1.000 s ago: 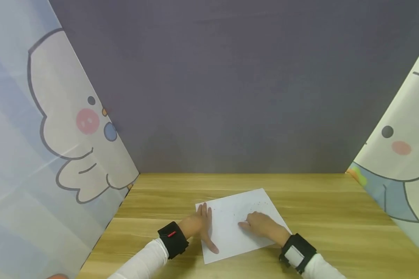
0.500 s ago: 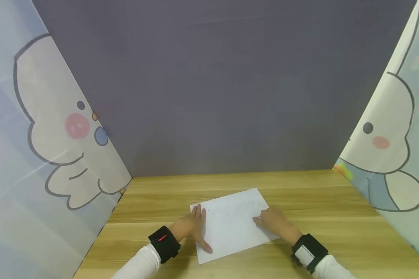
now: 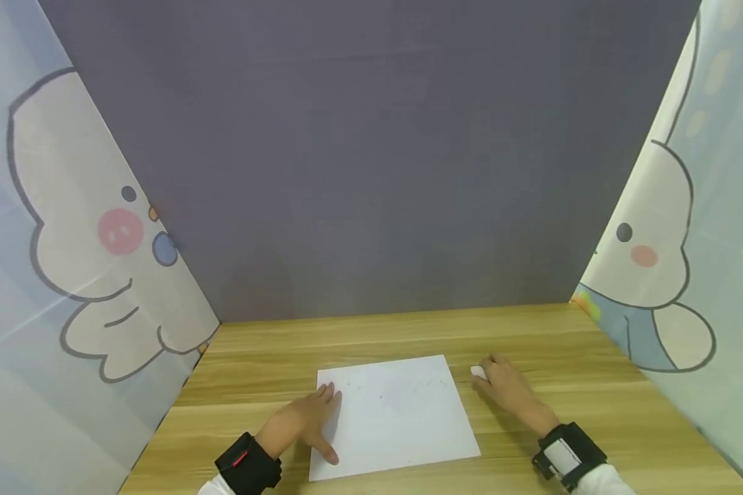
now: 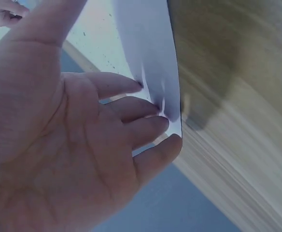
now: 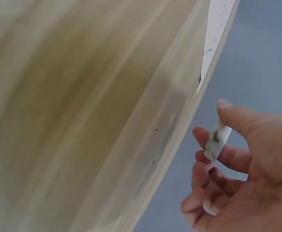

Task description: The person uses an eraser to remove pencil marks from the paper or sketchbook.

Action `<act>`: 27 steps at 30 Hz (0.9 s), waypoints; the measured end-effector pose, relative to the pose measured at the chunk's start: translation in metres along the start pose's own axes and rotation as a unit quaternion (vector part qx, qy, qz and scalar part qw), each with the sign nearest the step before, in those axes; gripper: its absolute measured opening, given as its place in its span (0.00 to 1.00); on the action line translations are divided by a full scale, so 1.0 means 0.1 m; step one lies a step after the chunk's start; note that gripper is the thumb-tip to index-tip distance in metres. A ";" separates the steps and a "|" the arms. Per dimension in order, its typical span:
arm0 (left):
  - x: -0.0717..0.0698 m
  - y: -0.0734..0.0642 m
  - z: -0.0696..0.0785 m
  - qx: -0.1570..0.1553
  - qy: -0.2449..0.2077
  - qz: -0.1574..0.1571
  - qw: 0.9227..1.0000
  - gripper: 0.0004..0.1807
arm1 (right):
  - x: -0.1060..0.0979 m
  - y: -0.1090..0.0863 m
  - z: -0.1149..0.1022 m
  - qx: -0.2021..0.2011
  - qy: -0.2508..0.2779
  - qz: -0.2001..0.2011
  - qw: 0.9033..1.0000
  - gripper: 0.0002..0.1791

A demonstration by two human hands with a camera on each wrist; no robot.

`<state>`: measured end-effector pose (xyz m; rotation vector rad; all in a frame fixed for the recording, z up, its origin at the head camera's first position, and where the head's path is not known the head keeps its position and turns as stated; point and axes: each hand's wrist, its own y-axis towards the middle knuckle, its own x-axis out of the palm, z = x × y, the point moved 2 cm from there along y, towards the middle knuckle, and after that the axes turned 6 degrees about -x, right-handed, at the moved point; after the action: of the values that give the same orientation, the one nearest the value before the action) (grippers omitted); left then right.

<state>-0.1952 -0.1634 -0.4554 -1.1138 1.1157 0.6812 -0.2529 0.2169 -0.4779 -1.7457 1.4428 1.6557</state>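
A white sheet of paper [image 3: 402,423] lies on the wooden table, dotted with small dark crumbs. My left hand [image 3: 311,418] rests on its left edge with thumb and fingers spread; in the left wrist view, the fingertips touch the sheet near its border. To the right of the paper, apart from it, my right hand [image 3: 511,389] pinches a small white eraser [image 5: 217,141] between thumb and fingers. Dark smudges mark the eraser's end in the right wrist view.
The wooden table [image 3: 272,357] runs back to a dark grey panel [image 3: 371,172]. Cartoon-printed curtains [image 3: 87,227] flank it on both sides. A few dark specks lie on the wood in the right wrist view.
My right hand has moved off the paper to the right, carrying the eraser onto the area over the bare wood. The sheet has turned slightly straighter; my left hand stays on its left edge.
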 end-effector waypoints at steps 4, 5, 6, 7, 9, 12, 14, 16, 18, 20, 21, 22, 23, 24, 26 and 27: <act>0.06 0.04 -0.06 0.013 0.006 0.011 1.000 0.62 | 0.04 0.04 0.00 0.016 0.022 -0.002 1.000 0.13; 0.08 0.05 -0.07 0.016 0.008 0.014 1.000 0.62 | 0.06 0.06 -0.01 0.020 0.028 -0.004 0.999 0.12; 0.11 0.06 -0.09 0.017 0.012 0.018 1.000 0.62 | 0.08 0.08 -0.02 0.024 0.033 -0.006 0.999 0.11; 0.13 0.07 -0.11 0.019 0.017 0.023 0.999 0.61 | 0.09 0.09 -0.03 0.026 0.039 -0.008 0.999 0.11; 0.17 0.09 -0.13 0.018 0.019 0.028 0.999 0.60 | 0.13 0.12 -0.05 0.028 0.042 -0.014 0.999 0.10; 0.18 0.07 -0.14 0.016 0.021 0.032 0.999 0.58 | 0.17 0.15 -0.07 0.031 0.045 -0.025 0.998 0.11; 0.15 0.03 -0.12 0.014 0.013 0.032 0.999 0.57 | 0.18 0.17 -0.07 0.036 0.047 -0.034 0.998 0.12; 0.11 -0.01 -0.09 0.013 0.007 0.033 0.999 0.56 | 0.19 0.18 -0.07 0.040 0.052 -0.045 0.997 0.12; 0.08 -0.05 -0.07 0.013 0.004 0.035 0.999 0.55 | 0.18 0.18 -0.07 0.044 0.057 -0.055 0.996 0.13; 0.06 -0.09 -0.06 0.013 0.003 0.036 0.999 0.54 | 0.17 0.17 -0.08 0.040 0.068 -0.065 0.995 0.14; 0.05 -0.11 -0.06 0.013 0.003 0.037 0.999 0.54 | 0.17 0.16 -0.09 0.034 0.070 -0.068 0.995 0.14; 0.05 -0.12 -0.06 0.014 0.003 0.039 0.999 0.53 | 0.16 0.15 -0.10 0.027 0.074 -0.070 0.994 0.14; 0.05 -0.14 -0.06 0.014 0.004 0.040 0.999 0.53 | 0.16 0.14 -0.11 0.019 0.075 -0.071 0.994 0.14; 0.04 -0.15 -0.06 0.014 0.002 0.041 0.999 0.53 | 0.15 0.13 -0.12 0.011 0.076 -0.071 0.994 0.13; 0.05 -0.18 -0.07 0.015 0.002 0.046 0.999 0.52 | 0.14 0.11 -0.14 0.001 0.081 -0.072 0.994 0.13; 0.05 -0.19 -0.08 0.016 0.003 0.050 0.999 0.52 | 0.13 0.10 -0.15 -0.001 0.082 -0.072 0.994 0.12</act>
<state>-0.1794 -0.1774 -0.4533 -1.0380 1.1898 0.7364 -0.2552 0.1947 -0.4818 -1.9766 1.3462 1.4724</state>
